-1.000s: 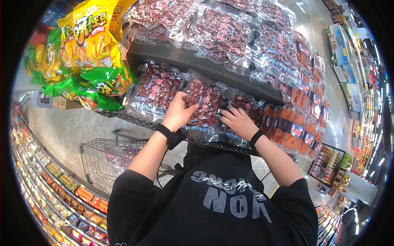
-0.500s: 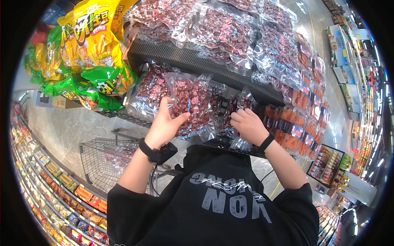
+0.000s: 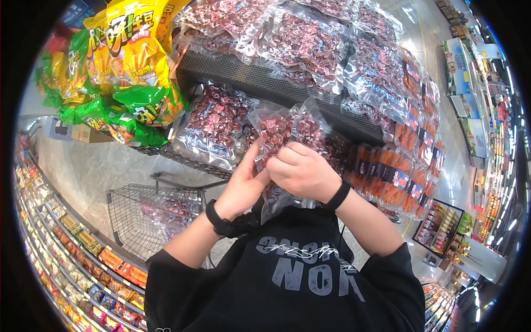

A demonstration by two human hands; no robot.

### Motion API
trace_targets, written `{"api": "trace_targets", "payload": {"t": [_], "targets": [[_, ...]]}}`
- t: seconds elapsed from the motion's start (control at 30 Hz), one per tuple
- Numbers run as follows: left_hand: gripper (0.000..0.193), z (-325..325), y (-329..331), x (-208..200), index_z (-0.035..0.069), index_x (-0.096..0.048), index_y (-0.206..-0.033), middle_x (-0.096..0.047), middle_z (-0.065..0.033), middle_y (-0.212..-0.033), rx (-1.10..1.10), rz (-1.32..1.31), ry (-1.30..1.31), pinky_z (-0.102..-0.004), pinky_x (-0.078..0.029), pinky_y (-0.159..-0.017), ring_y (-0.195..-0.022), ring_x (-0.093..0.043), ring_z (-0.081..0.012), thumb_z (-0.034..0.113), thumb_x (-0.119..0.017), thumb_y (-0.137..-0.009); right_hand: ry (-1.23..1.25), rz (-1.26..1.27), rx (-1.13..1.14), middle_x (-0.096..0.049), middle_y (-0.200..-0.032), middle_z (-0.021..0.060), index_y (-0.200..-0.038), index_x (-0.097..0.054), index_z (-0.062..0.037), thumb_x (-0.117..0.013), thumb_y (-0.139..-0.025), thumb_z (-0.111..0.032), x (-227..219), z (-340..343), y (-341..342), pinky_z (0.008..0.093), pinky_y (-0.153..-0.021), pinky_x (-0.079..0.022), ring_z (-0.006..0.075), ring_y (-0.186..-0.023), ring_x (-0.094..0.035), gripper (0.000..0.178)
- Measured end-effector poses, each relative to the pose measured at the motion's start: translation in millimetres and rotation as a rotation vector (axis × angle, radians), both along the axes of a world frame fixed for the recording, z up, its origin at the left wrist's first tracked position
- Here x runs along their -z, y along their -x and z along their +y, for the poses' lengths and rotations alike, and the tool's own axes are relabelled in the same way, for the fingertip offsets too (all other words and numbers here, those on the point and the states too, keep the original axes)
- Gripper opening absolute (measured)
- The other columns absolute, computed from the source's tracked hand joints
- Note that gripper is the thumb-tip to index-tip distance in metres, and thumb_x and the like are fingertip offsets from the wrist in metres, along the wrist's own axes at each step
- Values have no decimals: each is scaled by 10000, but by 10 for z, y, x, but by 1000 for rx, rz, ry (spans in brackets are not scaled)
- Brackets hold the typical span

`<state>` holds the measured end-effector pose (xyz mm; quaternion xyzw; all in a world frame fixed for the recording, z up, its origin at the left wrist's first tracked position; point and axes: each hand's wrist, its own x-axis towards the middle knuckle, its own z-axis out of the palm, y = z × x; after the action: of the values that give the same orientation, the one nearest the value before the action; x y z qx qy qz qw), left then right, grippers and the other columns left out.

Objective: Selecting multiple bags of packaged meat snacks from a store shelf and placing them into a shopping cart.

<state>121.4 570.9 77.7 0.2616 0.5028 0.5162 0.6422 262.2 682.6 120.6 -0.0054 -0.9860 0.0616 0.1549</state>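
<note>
In front of my chest, both hands are at clear plastic bags of dark red snack pieces. My left hand (image 3: 247, 185) grips the near left side of one raised bag (image 3: 272, 131), its thumb in front. Close beside it, my right hand (image 3: 301, 170) has its fingers curled on the edge of a second, upright bag (image 3: 310, 126) that leans against the first. Crumpled clear plastic hangs below the fingers. A similar bag (image 3: 213, 119) lies flat on the lower shelf to the left of my hands. The fingertips of my right hand are partly hidden.
A black perforated shelf edge (image 3: 238, 71) runs above my hands, stacked with more red bags (image 3: 310, 41). Yellow and green chip bags (image 3: 135, 52) stand at left. Orange-brown packs (image 3: 395, 174) line the right. A wire shopping cart (image 3: 138, 213) stands at lower left.
My right hand has moved left with a bag and now meets my left hand. The left hand has shifted right and nearer, drawing its bag off the flat stack.
</note>
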Motion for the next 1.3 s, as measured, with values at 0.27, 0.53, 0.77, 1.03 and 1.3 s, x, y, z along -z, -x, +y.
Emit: {"api": "trace_targets", "payload": {"t": [0.27,0.53,0.77,1.03,1.3], "targets": [[427,-301,-145,205,158,-413,-1405,-573,-15,-1208,5,-497,303,-275,-511,-844,-1055,-591,-121,354,-450,-1028,151,57,-231,-469,-818,4,-651,-566,-104,-625,-599,-167,84,-135,170,295,-745,-453,178,-803,-521,101],[425,-310,-122,468,108,-633,-1032,-656,-26,-948,51,-871,551,-286,-524,-732,-860,-649,-135,512,-519,-964,230,-102,-387,-525,-923,-6,-625,-641,-108,-617,-633,-199,337,-429,92,307,-851,-451,189,-929,-529,94],[299,-264,-228,442,114,-608,-1042,-659,-22,-881,26,-528,507,-289,-521,-641,-784,-641,-123,319,-730,-862,174,-169,-414,-564,-922,15,-672,-663,-107,-621,-683,-178,350,-640,40,316,-805,-469,202,-871,-551,83],[480,-314,-271,412,78,-469,-1327,-615,-70,-1182,2,-618,268,-351,-515,-895,-1047,-615,-167,108,-649,-883,374,-97,125,-601,-934,60,-935,-627,-85,-691,-752,-115,-316,-205,-420,386,-794,-504,256,-889,-606,197],[634,-444,-369,182,43,-382,-1414,-547,-107,-1318,-32,-523,150,-376,-460,-1012,-1174,-563,-203,-14,-655,-844,1483,-128,824,-473,-1372,189,-1464,-221,32,-686,-917,-188,-31,-369,-1354,359,-1011,-438,225,-1230,-512,751]]}}
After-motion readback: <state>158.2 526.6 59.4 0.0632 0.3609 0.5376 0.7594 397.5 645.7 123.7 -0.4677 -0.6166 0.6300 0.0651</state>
